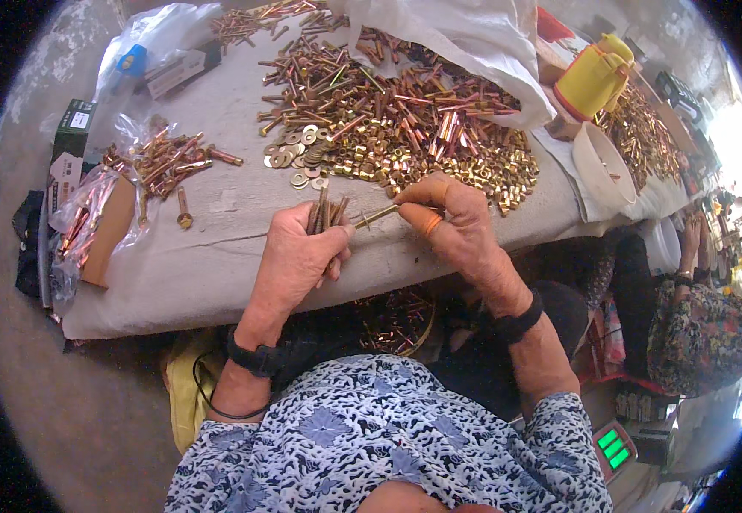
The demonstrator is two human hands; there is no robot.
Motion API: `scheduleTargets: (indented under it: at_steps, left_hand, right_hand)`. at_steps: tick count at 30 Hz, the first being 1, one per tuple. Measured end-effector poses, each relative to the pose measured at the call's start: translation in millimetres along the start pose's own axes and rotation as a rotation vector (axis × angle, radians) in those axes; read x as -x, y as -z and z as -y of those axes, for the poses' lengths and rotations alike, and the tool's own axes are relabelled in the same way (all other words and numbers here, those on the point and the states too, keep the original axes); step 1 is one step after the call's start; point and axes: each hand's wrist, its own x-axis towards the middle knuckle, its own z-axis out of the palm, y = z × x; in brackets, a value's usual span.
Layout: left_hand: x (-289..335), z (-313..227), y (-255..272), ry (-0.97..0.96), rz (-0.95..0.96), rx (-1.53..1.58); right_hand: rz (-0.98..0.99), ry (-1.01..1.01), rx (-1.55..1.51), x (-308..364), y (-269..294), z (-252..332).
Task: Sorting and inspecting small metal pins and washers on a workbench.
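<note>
My left hand is closed round a bundle of threaded bolts whose ends stick up above the fingers. A single brassy bolt spans the gap between my hands, one end by my left thumb. At its other end my right hand, with orange finger covers on thumb and finger, pinches it; whether a small part is there too is hidden by the fingertips. Just beyond, golden nuts or sleeves lie in a heap, with flat washers to their left and a pile of bolts behind.
Loose anchor bolts lie at the left beside a plastic-bagged open carton. A white sack covers part of the heap. At right stand a yellow jug and a white tub. Below the table's front edge is a basket of bolts.
</note>
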Motion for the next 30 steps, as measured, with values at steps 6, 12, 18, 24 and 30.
scheduleTargets:
  at_steps: [6, 12, 18, 24, 30]
  left_hand:
    - [2.8, -3.8, 1.3, 0.003, 0.074, -0.074]
    - [2.3, -5.6, -0.2, 0.032, 0.033, -0.05]
    - [2.4, 2.3, 3.0, -0.021, 0.022, 0.098]
    - [4.7, 0.9, -0.7, -0.058, 0.053, 0.026]
    - [4.5, -2.6, 1.7, 0.016, -0.021, 0.08]
  right_hand:
    - [0.094, -0.222, -0.055, 0.1, 5.2, 8.8]
    - [-0.04, -0.494, -0.439, -0.2, 1.4, 23.9]
    - [-0.067, -0.476, -0.55, 3.1, 1.3, 17.0]
    - [0.152, -0.248, -0.101, 10.6, -19.2, 19.6]
    - [-0.083, -0.188, 0.005, -3.9, -18.1, 1.9]
